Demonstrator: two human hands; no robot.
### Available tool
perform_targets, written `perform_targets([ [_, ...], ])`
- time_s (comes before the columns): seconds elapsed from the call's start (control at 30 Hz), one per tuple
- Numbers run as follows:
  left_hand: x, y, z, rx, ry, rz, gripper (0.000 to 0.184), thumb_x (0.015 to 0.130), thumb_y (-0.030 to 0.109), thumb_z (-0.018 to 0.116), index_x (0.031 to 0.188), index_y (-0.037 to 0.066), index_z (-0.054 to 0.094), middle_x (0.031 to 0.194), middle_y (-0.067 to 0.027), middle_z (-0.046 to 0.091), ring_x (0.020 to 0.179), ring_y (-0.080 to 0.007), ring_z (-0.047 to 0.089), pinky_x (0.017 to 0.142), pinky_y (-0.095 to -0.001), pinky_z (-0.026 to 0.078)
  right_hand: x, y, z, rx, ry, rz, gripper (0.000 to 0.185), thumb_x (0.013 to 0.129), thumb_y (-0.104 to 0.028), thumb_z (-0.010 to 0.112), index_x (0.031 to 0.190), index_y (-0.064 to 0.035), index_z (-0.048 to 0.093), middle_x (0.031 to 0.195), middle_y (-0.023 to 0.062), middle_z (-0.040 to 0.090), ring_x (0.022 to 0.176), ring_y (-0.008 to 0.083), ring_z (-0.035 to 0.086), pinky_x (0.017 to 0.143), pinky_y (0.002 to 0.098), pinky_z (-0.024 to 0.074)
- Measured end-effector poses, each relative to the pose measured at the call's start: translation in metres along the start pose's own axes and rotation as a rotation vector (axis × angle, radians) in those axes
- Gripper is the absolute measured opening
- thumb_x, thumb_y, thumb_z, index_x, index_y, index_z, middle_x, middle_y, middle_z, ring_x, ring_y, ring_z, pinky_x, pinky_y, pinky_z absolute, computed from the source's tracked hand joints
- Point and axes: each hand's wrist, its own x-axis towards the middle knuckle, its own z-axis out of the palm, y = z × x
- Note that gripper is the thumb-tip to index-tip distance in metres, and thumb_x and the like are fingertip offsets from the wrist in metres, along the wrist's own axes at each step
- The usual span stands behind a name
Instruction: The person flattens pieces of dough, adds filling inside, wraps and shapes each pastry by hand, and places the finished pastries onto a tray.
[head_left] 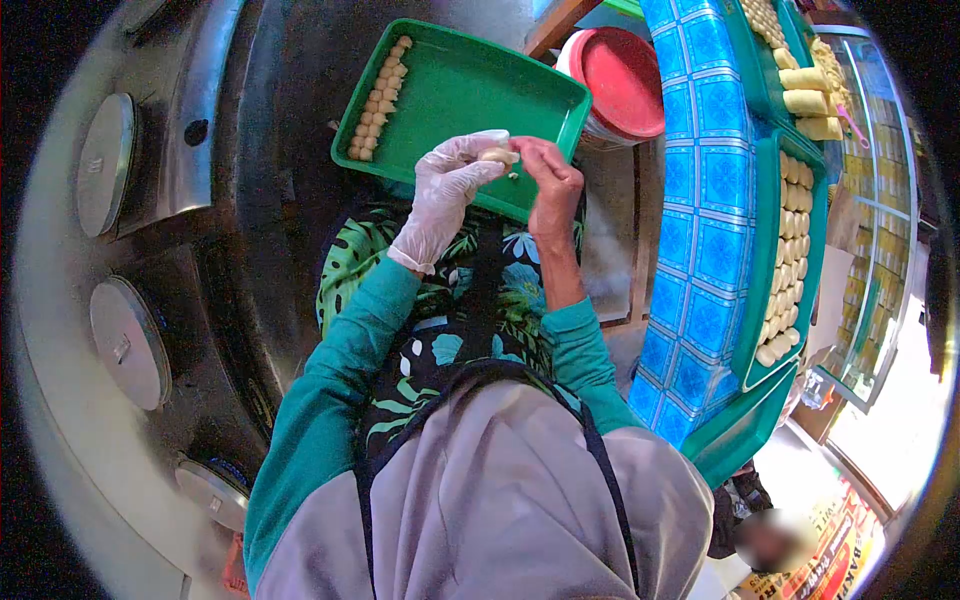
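Nearest is the grey scarf (530, 490), also the largest thing. At right is a blue-covered table (690, 220); in front, a green tray (480, 90), where dough balls (378, 100) sit in close rows along the left side. Over the tray's near edge, the gloved left hand (447, 192) pinches a dough piece (494, 156) between thumb and fingers. The bare right hand (553, 190) has its fingertips at the piece's right edge, but whether they squeeze it, I cannot tell. The piece looks light, soft and perhaps sticky; it is best held gently by its sides, because hard pressure could deform it.
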Motion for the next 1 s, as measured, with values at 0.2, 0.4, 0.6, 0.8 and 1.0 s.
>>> perform_targets([
  [0.2,-0.004,0.001,-0.001,0.114,0.026,-0.034,0.035,0.080,-0.005,0.067,0.115,-0.004,0.064,0.111,-0.0108,0.068,0.098,-0.0154,0.064,0.087,-0.0267,0.052,-0.003,0.006,0.011,0.219,-0.030,0.238,0.014,0.083,-0.013,0.071,0.093,-0.0032,0.071,0.093,0.0065,0.069,0.085,0.0176,0.063,0.081,0.0315,0.0465],
  [0.4,-0.003,-0.006,0.002,-0.023,0.050,-0.006,0.039,0.082,-0.003,0.066,0.121,-0.004,0.061,0.117,-0.0129,0.064,0.099,-0.0173,0.064,0.089,-0.0290,0.053,0.002,0.016,0.013,0.484,0.030,0.482,0.020,0.085,-0.020,0.070,0.095,-0.0022,0.069,0.092,0.0077,0.069,0.084,0.0188,0.063,0.080,0.0348,0.0470],
  [0.6,-0.003,-0.014,0.003,-0.239,0.054,-0.062,0.042,0.089,0.005,0.062,0.129,-0.004,0.053,0.115,-0.0120,0.064,0.099,-0.0193,0.064,0.089,-0.0319,0.054,-0.014,0.013,0.016,0.109,0.024,0.138,0.024,0.092,-0.021,0.064,0.103,-0.0012,0.071,0.103,0.0066,0.067,0.097,0.0186,0.060,0.087,0.0328,0.0461],
  [0.8,-0.004,-0.016,0.009,-0.239,0.074,-0.080,0.043,0.093,0.009,0.060,0.132,-0.004,0.049,0.111,-0.0108,0.064,0.099,-0.0167,0.063,0.087,-0.0308,0.055,-0.018,0.013,0.008,-0.293,0.046,-0.238,0.019,0.090,-0.017,0.066,0.103,-0.0041,0.073,0.104,0.0070,0.067,0.101,0.0198,0.057,0.089,0.0323,0.0453],
  [1.0,-0.005,-0.010,0.010,-0.285,0.116,-0.166,0.037,0.090,0.006,0.065,0.125,-0.003,0.057,0.108,-0.0108,0.065,0.094,-0.0161,0.064,0.081,-0.0288,0.055,-0.020,0.016,0.004,-0.497,0.108,-0.434,0.017,0.080,-0.011,0.074,0.096,-0.0081,0.075,0.100,0.0063,0.066,0.097,0.0215,0.057,0.087,0.0338,0.0456],
])
